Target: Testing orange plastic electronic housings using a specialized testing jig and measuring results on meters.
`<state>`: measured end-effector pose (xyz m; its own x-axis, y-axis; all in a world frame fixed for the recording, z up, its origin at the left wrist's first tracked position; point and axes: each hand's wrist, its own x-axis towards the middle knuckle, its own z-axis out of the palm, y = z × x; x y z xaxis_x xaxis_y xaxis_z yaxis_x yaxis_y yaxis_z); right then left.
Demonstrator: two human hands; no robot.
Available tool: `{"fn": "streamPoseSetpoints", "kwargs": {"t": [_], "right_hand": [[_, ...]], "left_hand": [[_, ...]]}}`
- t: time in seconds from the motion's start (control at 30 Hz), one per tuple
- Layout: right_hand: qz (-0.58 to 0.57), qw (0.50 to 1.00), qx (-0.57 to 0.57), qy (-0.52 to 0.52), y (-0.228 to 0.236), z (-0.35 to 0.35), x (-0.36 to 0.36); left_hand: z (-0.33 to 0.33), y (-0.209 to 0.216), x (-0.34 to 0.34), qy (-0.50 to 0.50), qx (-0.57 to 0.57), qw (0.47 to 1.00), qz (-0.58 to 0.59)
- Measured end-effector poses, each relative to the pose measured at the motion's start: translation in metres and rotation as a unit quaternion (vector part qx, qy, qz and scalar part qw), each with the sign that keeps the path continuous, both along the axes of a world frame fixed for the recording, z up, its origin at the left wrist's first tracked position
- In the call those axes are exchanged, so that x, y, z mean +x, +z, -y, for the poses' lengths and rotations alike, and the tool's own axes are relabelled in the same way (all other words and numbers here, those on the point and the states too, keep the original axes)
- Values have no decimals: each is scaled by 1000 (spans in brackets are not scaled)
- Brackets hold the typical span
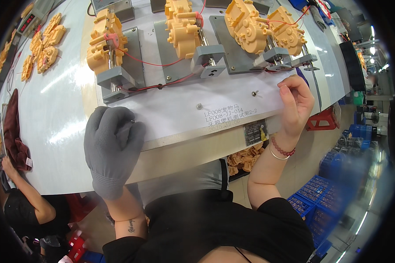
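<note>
My left hand (113, 147), in a grey knit glove, rests at the panel's near left edge. Its fingers are curled in, and a small metal tip shows beside them; what they close on is mostly hidden. My bare right hand (297, 103) hovers over the panel's right end, thumb and forefinger drawn together, nothing visible between them. Left of it a small metal toggle switch (255, 93) stands up from the white panel (171, 114). A round silver button (199, 106) sits further left. Behind, yellow plastic gear housings (105, 41) stand in grey clamp fixtures (116, 79) with red wires.
More yellow housings (44, 48) lie on the table at the far left, near a display box (27, 23). A person's arm (28, 193) reaches in at left beside a maroon cloth (15, 136). Below the table are a box of yellow parts (245, 160) and blue crates (314, 193).
</note>
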<state>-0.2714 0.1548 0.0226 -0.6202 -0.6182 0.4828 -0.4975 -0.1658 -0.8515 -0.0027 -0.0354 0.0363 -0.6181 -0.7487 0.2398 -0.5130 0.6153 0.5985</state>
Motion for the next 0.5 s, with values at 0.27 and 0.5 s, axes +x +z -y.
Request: {"fn": "streamPoseSetpoints", "kwargs": {"t": [0.27, 0.5], "right_hand": [[-2, 1000, 0, 0, -1, 0, 0], [-2, 1000, 1, 1, -1, 0, 0]], "left_hand": [[-1, 1, 0, 3, 12, 1000, 4], [1, -1, 2, -8, 5, 1000, 2]]}}
